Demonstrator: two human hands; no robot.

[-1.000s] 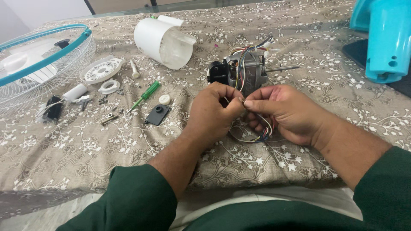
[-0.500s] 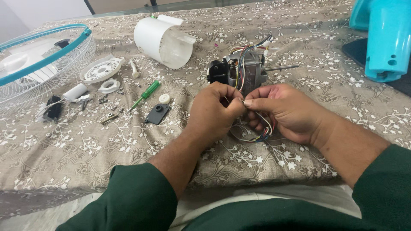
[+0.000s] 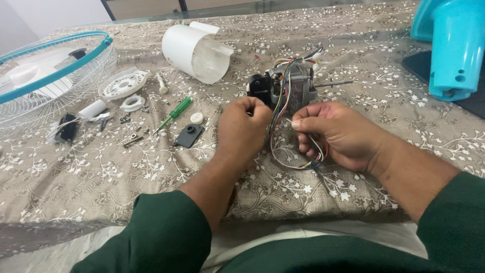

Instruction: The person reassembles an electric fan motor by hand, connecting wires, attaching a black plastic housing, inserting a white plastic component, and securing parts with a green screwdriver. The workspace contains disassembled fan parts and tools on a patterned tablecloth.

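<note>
On the patterned cloth (image 3: 126, 172), near edge: left hand (image 3: 241, 129), now drawn apart from the right, fingers curled shut, contents hidden; right hand (image 3: 337, 132) pinching the looped coloured wires (image 3: 298, 161), now slack, leading to the fan motor (image 3: 289, 87) just beyond; green screwdriver (image 3: 174, 112) farther left.

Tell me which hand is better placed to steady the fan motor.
Left. The left hand sits right beside the fan motor, probably touching its black end, while the right hand is busy pinching the coloured wires.

The motor (image 3: 289, 86) is sitting just behind my hands; the screwdriver (image 3: 174, 112) is lying to its left.
</note>
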